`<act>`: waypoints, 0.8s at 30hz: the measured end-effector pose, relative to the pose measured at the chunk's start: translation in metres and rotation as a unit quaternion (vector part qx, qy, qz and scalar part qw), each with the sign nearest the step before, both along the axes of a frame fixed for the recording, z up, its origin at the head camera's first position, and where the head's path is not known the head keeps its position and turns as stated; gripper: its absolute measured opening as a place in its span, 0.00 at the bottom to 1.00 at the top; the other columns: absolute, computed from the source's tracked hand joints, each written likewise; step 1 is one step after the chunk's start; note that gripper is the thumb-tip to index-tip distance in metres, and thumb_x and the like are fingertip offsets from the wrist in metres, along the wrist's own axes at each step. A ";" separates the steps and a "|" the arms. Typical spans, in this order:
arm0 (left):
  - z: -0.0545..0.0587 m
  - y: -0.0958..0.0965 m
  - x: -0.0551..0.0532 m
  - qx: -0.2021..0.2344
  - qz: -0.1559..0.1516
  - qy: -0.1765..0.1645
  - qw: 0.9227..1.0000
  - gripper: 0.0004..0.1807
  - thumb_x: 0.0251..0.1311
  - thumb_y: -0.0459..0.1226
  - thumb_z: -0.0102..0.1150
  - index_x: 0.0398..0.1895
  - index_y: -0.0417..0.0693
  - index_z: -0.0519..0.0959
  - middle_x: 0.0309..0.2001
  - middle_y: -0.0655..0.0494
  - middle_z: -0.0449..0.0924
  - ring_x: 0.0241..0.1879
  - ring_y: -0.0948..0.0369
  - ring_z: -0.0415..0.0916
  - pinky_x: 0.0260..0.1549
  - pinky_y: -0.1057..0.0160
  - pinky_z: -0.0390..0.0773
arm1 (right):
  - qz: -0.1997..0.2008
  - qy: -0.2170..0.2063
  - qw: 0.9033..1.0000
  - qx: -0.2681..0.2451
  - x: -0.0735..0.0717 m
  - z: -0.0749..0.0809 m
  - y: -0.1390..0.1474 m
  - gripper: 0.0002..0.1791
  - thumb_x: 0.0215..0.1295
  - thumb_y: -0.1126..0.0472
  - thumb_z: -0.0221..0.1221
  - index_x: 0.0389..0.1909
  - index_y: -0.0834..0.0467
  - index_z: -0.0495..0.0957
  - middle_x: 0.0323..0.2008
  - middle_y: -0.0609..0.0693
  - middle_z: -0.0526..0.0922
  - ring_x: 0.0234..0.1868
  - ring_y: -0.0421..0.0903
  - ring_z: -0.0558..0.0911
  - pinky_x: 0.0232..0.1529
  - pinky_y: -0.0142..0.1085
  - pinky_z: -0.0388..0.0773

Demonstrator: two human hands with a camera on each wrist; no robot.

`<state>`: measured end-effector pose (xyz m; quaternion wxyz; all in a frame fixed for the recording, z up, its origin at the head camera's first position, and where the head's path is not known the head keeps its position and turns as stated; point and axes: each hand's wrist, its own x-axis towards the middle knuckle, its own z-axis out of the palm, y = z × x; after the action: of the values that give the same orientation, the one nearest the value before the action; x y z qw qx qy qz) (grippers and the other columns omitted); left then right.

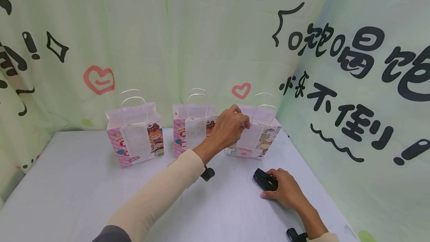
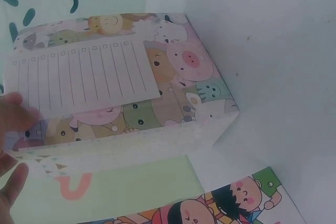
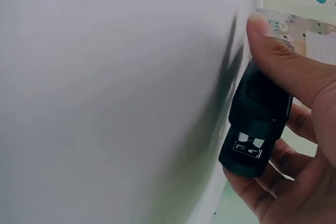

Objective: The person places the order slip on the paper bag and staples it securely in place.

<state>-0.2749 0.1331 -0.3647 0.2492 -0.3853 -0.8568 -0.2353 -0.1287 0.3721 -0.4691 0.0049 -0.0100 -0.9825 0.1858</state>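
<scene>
My left hand (image 1: pixel 230 128) reaches to the rightmost paper gift bag (image 1: pixel 270 132), pinching the upper left edge of its opening. In the left wrist view, the thumb lies on a lined white sheet (image 2: pixel 86 77) against the bag's animal-print front (image 2: pixel 189 61), with fingers behind. This bag tilts slightly. Near the right side of the table, my right hand (image 1: pixel 285 193) grips a black stapler (image 1: pixel 265 180), thumb on one side and fingers on the other. The right wrist view shows one end of the stapler (image 3: pixel 254 114) low over the white surface; whether it touches is unclear.
Two more gift bags stand to the left: a middle bag (image 1: pixel 179 133), partly behind my left hand, and a left bag (image 1: pixel 156 115). Each has a lined sheet on its front and white handles. A white table (image 1: pixel 84 186) lies beneath; a printed curtain (image 1: pixel 144 47) hangs behind.
</scene>
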 end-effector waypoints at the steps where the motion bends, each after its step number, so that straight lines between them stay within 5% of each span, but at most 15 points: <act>1: 0.000 0.000 0.000 0.000 -0.001 -0.001 1.000 0.05 0.68 0.37 0.69 0.39 0.58 0.92 0.39 0.63 0.92 0.49 0.62 0.77 0.50 0.67 0.80 | 0.002 0.011 1.000 -0.005 0.001 0.001 -0.001 0.41 0.43 0.48 0.85 0.59 0.59 0.81 0.45 0.53 0.84 0.47 0.50 0.80 0.50 0.49 0.78; 7: 0.000 0.000 0.000 0.002 -0.001 0.000 1.000 0.05 0.67 0.37 0.70 0.39 0.58 0.92 0.39 0.63 0.92 0.49 0.62 0.77 0.51 0.67 0.81 | 0.011 0.078 0.996 -0.047 0.000 0.014 -0.007 0.38 0.48 0.54 0.84 0.60 0.60 0.80 0.48 0.56 0.84 0.50 0.52 0.82 0.53 0.51 0.79; 17: -0.002 0.000 -0.002 0.004 -0.002 0.001 1.000 0.05 0.67 0.37 0.71 0.38 0.58 0.92 0.38 0.63 0.91 0.49 0.62 0.77 0.50 0.68 0.81 | -0.012 0.109 0.988 -0.104 -0.005 0.038 -0.022 0.38 0.58 0.56 0.79 0.67 0.60 0.73 0.59 0.61 0.81 0.57 0.59 0.81 0.57 0.58 0.83; 24: -0.002 0.001 -0.001 0.003 -0.002 0.002 1.000 0.05 0.67 0.38 0.71 0.39 0.59 0.92 0.39 0.63 0.91 0.49 0.63 0.78 0.51 0.68 0.81 | -0.010 0.170 0.979 -0.114 -0.010 0.043 -0.026 0.37 0.58 0.60 0.79 0.65 0.61 0.73 0.56 0.59 0.82 0.52 0.55 0.82 0.56 0.53 0.83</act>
<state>-0.2761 0.1339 -0.3669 0.2514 -0.3867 -0.8549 -0.2373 -0.1387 0.3463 -0.4265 0.1730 0.0115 -0.9394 0.2957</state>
